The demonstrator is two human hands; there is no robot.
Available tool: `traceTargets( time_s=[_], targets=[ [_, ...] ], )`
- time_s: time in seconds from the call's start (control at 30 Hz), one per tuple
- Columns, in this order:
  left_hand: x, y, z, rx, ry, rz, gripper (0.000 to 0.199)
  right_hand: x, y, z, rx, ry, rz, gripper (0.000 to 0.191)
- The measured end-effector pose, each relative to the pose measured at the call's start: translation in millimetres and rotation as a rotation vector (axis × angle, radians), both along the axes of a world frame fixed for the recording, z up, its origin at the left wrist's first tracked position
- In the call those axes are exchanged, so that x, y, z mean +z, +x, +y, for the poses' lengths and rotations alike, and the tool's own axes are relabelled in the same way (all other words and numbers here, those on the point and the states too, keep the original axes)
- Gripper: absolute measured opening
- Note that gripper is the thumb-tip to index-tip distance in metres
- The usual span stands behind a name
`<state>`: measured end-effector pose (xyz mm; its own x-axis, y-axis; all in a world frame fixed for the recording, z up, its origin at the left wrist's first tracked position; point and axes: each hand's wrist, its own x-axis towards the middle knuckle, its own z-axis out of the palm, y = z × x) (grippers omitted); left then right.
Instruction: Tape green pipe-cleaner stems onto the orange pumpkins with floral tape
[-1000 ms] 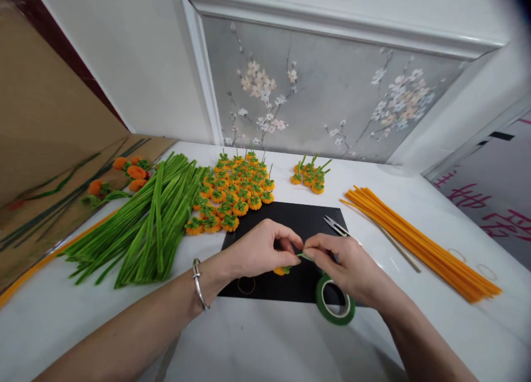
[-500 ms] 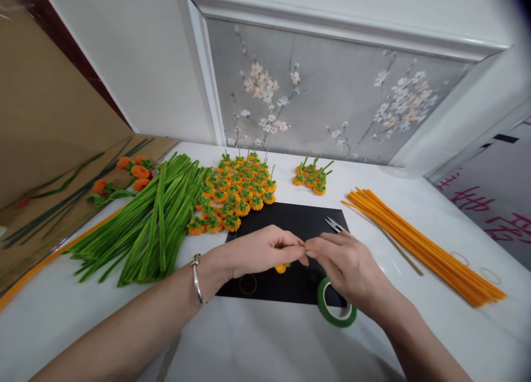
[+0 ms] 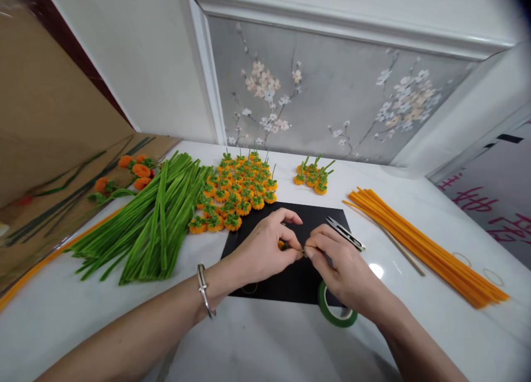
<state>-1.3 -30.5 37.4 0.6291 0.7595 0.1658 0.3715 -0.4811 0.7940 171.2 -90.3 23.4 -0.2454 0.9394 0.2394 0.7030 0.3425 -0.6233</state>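
Observation:
Over the black mat (image 3: pixel 269 279), my left hand (image 3: pixel 269 243) holds a small orange and green piece (image 3: pixel 282 244), mostly hidden by its fingers. My right hand (image 3: pixel 336 257) pinches the thin green end of that piece, its fingertips close to those of my left hand. Snips (image 3: pixel 345 233) lie beside my right hand at the mat's right edge. A roll of green tape (image 3: pixel 327 313) rests below my right hand, partly over the mat.
Green fuzzy stems (image 3: pixel 153 227) lie at left, beside many small orange pieces with green tops (image 3: pixel 232 196). Several more such pieces (image 3: pixel 311 177) stand at the back. Orange stems (image 3: pixel 427 246) lie at right. Orange flowers (image 3: pixel 141 171) rest far left.
My left hand's upper fingers have lifted and spread, and its wrist has turned. My right hand has shifted slightly, uncovering more of the snips. The orange piece is now more hidden.

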Motion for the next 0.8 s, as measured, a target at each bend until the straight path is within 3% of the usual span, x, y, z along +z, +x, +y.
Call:
traceTargets(
  time_s=[0.1,0.23,0.37,0.5,0.6,0.8],
  targets=[
    [-3.1,3.3,-4.8,0.034,0.094,-0.01,0.016,-1.2,-0.7,1.2,-0.017,-0.015,-0.003,0.017],
    [0.9,2.6,-2.8,0.03,0.01,0.026,0.007,-0.5,1.2,1.9,-0.006,-0.003,0.028,0.019],
    [10.0,-5.0,7.6,-0.134,-0.229,0.115,0.023,0.4,4.3,0.7,0.007,0.072,-0.011,0.019],
    [8.0,-8.3,14.8,-0.291,-0.344,0.072,0.022,-0.4,3.0,-0.5,0.021,0.121,-0.114,0.022],
    [1.2,-5.8,14.6,-0.26,-0.278,0.04,0.017,-0.1,-0.8,-0.6,-0.001,0.105,-0.156,0.021],
    [0.8,-0.2,3.2,-0.13,0.064,0.011,0.021,-1.0,-4.2,0.7,-0.085,0.035,-0.122,0.019]
  ],
)
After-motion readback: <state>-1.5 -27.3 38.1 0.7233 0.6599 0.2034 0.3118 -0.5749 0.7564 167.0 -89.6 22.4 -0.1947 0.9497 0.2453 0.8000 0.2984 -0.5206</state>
